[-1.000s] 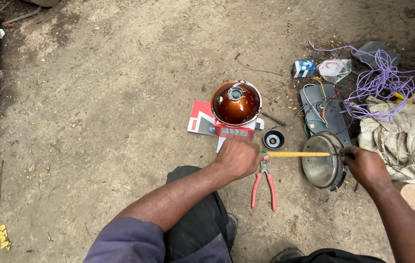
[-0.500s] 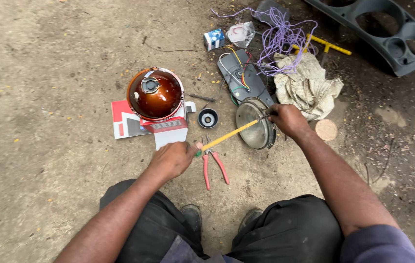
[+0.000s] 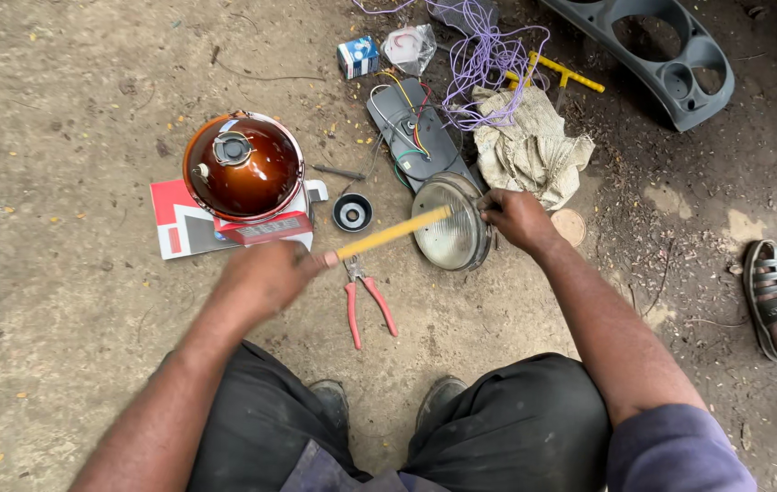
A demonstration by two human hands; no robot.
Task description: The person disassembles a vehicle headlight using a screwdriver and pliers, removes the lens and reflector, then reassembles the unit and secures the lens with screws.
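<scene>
glass lamp point(image 3: 448, 225) gripped by your right hand point(image 3: 516, 219); yellow tool point(image 3: 388, 234) clenched in your left hand point(image 3: 265, 278) could crack it.

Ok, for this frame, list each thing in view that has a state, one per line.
left hand: closed around the yellow stick, blurred.
right hand: gripping the rim of the round headlamp.
round headlamp: propped on edge on the ground, lens toward the person.
red-handled pliers: lying on the ground, handles spread, untouched.
brown headlamp shell: resting dome-up on a red box.
purple wire: loose, tangled.
cloth: crumpled.
</scene>
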